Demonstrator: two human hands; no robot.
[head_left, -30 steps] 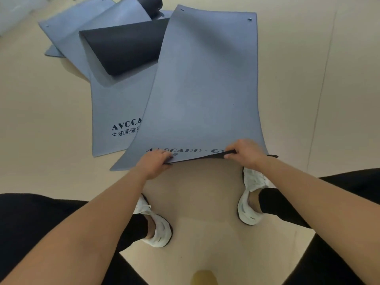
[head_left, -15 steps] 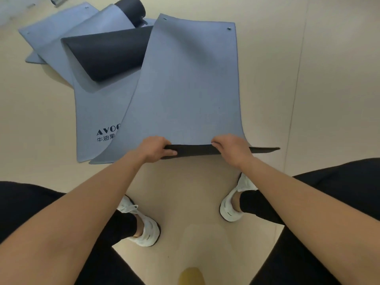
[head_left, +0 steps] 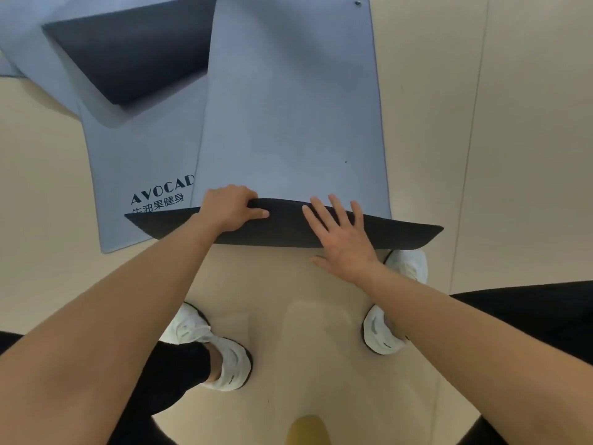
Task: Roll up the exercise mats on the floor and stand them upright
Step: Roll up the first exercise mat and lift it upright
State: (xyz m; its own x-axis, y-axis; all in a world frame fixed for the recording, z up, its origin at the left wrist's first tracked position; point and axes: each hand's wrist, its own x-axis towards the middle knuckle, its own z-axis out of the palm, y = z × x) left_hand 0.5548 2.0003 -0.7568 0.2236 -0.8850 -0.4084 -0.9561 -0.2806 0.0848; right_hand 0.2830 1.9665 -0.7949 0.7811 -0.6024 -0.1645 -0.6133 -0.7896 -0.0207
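A grey-blue exercise mat (head_left: 288,117) lies on the floor in front of me, its near end folded over so the black underside (head_left: 282,226) shows as a wide strip. My left hand (head_left: 229,207) grips the fold, fingers curled over its far edge and thumb on the black side. My right hand (head_left: 340,232) lies flat on the black strip with fingers spread. A second mat (head_left: 134,162) with "AVOCAD" lettering lies under the first on the left, one corner turned back to show black (head_left: 128,56).
My two white shoes (head_left: 221,354) (head_left: 385,332) stand on the beige floor just behind the fold. More grey-blue mat (head_left: 12,43) lies at the far left edge. A floor seam (head_left: 468,162) runs along the right side.
The near end of the mat has been turned further over, so the black strip is wider. My right hand has let go of the edge and now lies flat on it.
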